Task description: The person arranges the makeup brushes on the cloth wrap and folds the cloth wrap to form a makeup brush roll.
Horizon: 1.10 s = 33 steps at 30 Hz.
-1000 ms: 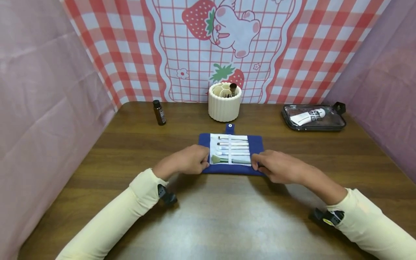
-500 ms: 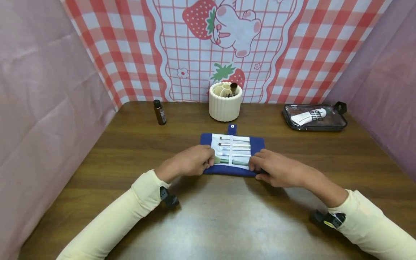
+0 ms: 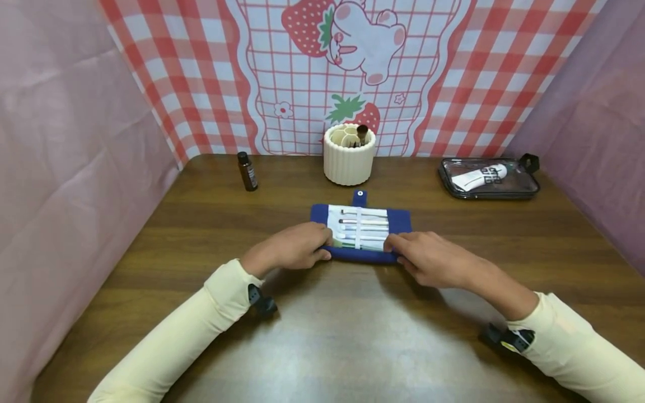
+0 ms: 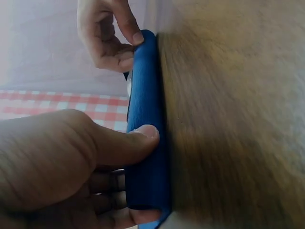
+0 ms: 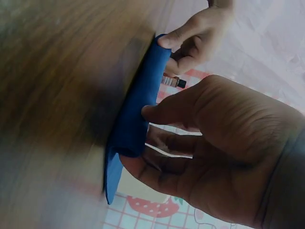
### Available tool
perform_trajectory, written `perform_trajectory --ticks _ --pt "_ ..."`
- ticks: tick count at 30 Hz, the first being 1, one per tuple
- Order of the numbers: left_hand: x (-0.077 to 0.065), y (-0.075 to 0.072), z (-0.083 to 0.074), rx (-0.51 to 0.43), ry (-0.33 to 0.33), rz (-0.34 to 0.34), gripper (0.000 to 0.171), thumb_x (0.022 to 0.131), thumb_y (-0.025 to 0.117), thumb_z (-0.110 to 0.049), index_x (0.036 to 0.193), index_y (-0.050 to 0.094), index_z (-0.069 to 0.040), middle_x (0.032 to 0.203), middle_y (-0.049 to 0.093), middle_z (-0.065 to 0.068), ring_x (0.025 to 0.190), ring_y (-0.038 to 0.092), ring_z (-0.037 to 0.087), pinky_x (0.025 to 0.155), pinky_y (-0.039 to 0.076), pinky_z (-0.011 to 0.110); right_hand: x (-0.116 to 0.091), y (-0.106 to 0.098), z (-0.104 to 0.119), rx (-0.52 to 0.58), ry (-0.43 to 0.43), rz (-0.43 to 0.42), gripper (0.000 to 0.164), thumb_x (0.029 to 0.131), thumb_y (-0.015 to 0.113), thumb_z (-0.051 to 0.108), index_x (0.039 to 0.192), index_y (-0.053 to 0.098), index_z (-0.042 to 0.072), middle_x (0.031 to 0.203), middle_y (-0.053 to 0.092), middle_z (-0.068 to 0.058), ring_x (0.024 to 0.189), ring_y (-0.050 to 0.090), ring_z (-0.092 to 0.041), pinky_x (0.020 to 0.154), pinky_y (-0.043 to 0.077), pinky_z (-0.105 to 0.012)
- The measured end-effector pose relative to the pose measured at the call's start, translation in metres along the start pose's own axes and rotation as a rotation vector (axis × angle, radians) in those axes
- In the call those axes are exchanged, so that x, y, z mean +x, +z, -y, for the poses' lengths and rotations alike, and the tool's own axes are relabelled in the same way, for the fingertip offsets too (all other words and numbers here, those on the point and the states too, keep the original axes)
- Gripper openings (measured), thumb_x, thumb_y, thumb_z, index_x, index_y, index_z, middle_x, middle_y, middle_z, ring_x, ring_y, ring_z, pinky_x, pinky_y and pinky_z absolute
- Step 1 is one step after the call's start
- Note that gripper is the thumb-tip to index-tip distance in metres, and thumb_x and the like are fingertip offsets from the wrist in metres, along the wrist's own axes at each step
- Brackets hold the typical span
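Note:
A blue fabric brush roll (image 3: 363,256) lies on the table, with several slim makeup brushes (image 3: 370,222) under a white elastic band on its pale lining. Its near edge is curled up into a tube, which covers part of the lowest, green brush. At the left end my left hand (image 3: 292,246) pinches this tube, thumb on the near side and fingers behind. My right hand (image 3: 435,258) holds the other end likewise. Both wrist views show the rolled blue edge (image 4: 145,90) between thumb and fingers. A snap tab (image 3: 360,197) sticks out from the far edge.
Behind the roll stands a cream ribbed cup (image 3: 349,159) with a dark-tipped brush in it. A small brown bottle (image 3: 247,172) is at the back left. At the back right lies a clear, black-edged case (image 3: 489,179) with a white tube inside. Cloth walls enclose the table.
The near edge of the brush roll has been folded up and over, away from me, narrowing the visible lining. Both hands have shifted slightly along the edge, and the lowest brush is now partly covered.

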State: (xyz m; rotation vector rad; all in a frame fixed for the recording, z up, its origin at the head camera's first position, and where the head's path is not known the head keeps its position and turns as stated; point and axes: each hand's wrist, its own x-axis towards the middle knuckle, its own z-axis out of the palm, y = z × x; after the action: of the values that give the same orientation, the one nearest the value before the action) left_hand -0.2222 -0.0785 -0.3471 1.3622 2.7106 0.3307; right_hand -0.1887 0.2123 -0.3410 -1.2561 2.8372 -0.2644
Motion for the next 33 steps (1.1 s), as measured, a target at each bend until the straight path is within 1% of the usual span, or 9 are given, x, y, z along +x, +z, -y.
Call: perform_trajectory --ticks 4,8,11,14,18,21,26,29,33 --pt "0.002 0.001 0.005 -0.046 -0.035 -0.023 0.014 0.09 0.062 -0.021 0.078 0.058 -0.014 0.071 0.051 -0.004 0.065 0.045 0.011 0.063 0.04 0.028 0.0 0.0 0.001 0.039 0.069 0.003 0.029 0.089 0.059 0.008 0.114 0.052 0.019 0.099 0.052 0.003 0.065 0.049 -0.007 0.056 0.045 -0.019" --pt "0.002 0.001 0.01 -0.148 -0.107 -0.045 0.008 0.092 0.058 -0.017 0.086 0.062 -0.013 0.074 0.057 -0.007 0.066 0.05 0.008 0.064 0.043 0.026 0.001 0.001 -0.002 0.029 0.115 -0.04 0.025 0.089 0.06 0.008 0.11 0.053 0.019 0.102 0.049 0.001 0.068 0.049 -0.008 0.058 0.046 -0.019" --pt "0.003 0.002 0.011 -0.222 -0.157 -0.085 0.006 0.091 0.059 -0.015 0.095 0.058 -0.011 0.077 0.059 -0.004 0.068 0.053 0.009 0.063 0.044 0.026 0.002 0.003 -0.005 -0.037 0.081 -0.104 0.018 0.087 0.062 0.007 0.102 0.056 0.016 0.096 0.048 0.0 0.071 0.048 -0.01 0.06 0.045 -0.023" --pt "0.005 0.004 0.013 -0.247 -0.177 -0.136 0.01 0.089 0.062 -0.016 0.094 0.054 -0.011 0.075 0.057 -0.001 0.067 0.052 0.011 0.061 0.043 0.027 0.002 0.005 -0.008 -0.106 0.018 -0.163 0.015 0.085 0.065 0.005 0.093 0.057 0.014 0.089 0.047 0.0 0.074 0.045 -0.012 0.063 0.044 -0.028" --pt "0.009 0.006 0.015 -0.198 -0.194 -0.176 0.011 0.087 0.065 -0.019 0.085 0.055 -0.015 0.073 0.054 -0.002 0.07 0.05 0.012 0.062 0.04 0.028 0.002 0.006 -0.009 -0.168 -0.031 -0.192 0.012 0.084 0.066 0.006 0.086 0.057 0.014 0.081 0.045 0.003 0.073 0.043 -0.013 0.062 0.041 -0.029" --pt "0.01 0.007 0.014 -0.117 -0.184 -0.17 0.008 0.087 0.065 -0.022 0.082 0.06 -0.019 0.073 0.052 -0.005 0.071 0.048 0.011 0.062 0.039 0.027 0.001 0.005 -0.009 -0.227 -0.055 -0.193 0.008 0.085 0.064 0.009 0.084 0.059 0.015 0.078 0.045 0.004 0.071 0.042 -0.013 0.058 0.04 -0.027" --pt "0.007 0.004 0.011 0.034 -0.075 -0.123 0.007 0.089 0.063 -0.025 0.086 0.065 -0.019 0.084 0.052 -0.005 0.076 0.047 0.009 0.068 0.04 0.027 -0.001 0.004 -0.008 -0.295 -0.135 -0.184 0.002 0.086 0.064 0.014 0.085 0.062 0.015 0.078 0.046 0.004 0.072 0.044 -0.012 0.056 0.042 -0.028" --pt "0.004 0.001 0.008 0.061 -0.036 -0.081 0.015 0.086 0.067 -0.029 0.091 0.064 -0.015 0.09 0.054 -0.002 0.08 0.048 0.01 0.073 0.042 0.028 -0.002 0.003 -0.008 -0.304 -0.137 -0.145 0.012 0.083 0.069 0.021 0.09 0.062 0.014 0.082 0.048 0.003 0.074 0.047 -0.013 0.058 0.044 -0.03" --pt "0.003 0.0 0.006 0.073 -0.046 -0.037 0.024 0.082 0.072 -0.027 0.097 0.061 -0.011 0.095 0.053 -0.001 0.086 0.049 0.011 0.077 0.043 0.028 0.0 0.006 -0.009 -0.297 -0.107 -0.116 0.024 0.08 0.072 0.024 0.096 0.059 0.011 0.084 0.049 0.001 0.076 0.049 -0.015 0.061 0.046 -0.034"
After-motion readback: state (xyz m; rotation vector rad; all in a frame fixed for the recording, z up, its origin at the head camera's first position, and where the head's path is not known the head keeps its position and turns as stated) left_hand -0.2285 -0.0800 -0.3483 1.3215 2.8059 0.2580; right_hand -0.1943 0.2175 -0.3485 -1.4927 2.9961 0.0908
